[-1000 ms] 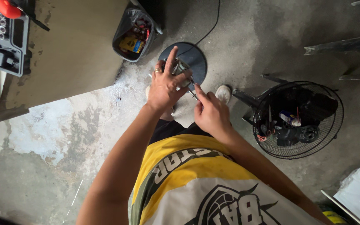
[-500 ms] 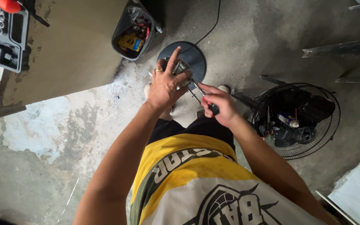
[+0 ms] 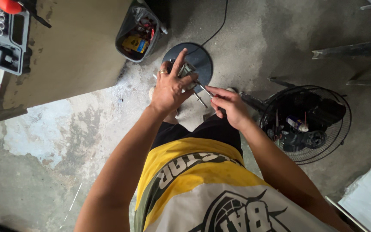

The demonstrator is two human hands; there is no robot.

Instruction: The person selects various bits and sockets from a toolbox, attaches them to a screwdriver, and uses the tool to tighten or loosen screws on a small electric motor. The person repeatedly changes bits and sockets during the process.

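— Hands first: what did yours have hold of?

— Your left hand [image 3: 170, 90] was wrapped around a small grey metal part [image 3: 187, 70], index finger stretched out past it, a ring showing on one finger. Your right hand [image 3: 227, 104] pinched a thin screwdriver [image 3: 203, 88] between thumb and fingertips, its tip set against the part. You held the part above the concrete floor [image 3: 56, 141], just near of the dark round fan base [image 3: 200, 58].

— How could you have worked it well?

— You needed the shaft kept in line with the fastener and the part braced firmly, so the tip could not skid toward your left fingers. Whether the tip sat properly in a slot was too small to tell.

— And room around you?

— You had a fair amount. Open floor lay on the left, below the edge of the brown board [image 3: 69, 51] with the socket set case [image 3: 1, 36] on it. A black bin [image 3: 139, 30] of bits stood far left of the base, whose cable [image 3: 220, 23] ran away from you. On the right, the wire fan guard [image 3: 323, 124], holding loose parts, sat close to your right elbow, so wide swings that way were tight.
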